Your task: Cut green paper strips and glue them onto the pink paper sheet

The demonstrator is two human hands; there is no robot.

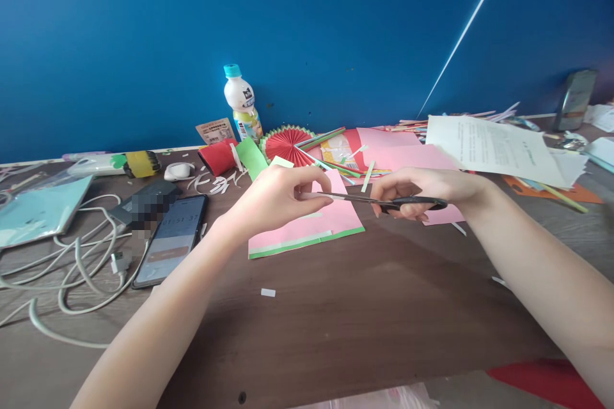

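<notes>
My right hand (407, 188) grips a pair of scissors (416, 202) by the black handles, blades pointing left. The blade tips reach my left hand (283, 198), whose thumb and fingers are pinched round a small pale strip of paper (311, 195). Most of that strip is hidden by the fingers. Below both hands lies a pink paper sheet (288, 236) with a green strip along its near edge. A small white paper scrap (268, 293) rests on the table closer to me. Behind the hands stands a red pleated paper fan (290, 146) with a green rim.
At left lie a phone (175, 236), a dark power bank (144, 201) and tangled white cables (79, 262). A drink bottle (242, 99) stands against the blue wall (307, 25), beside a red roll (218, 155). Printed paper (494, 147) and pink sheets (412, 156) lie at right.
</notes>
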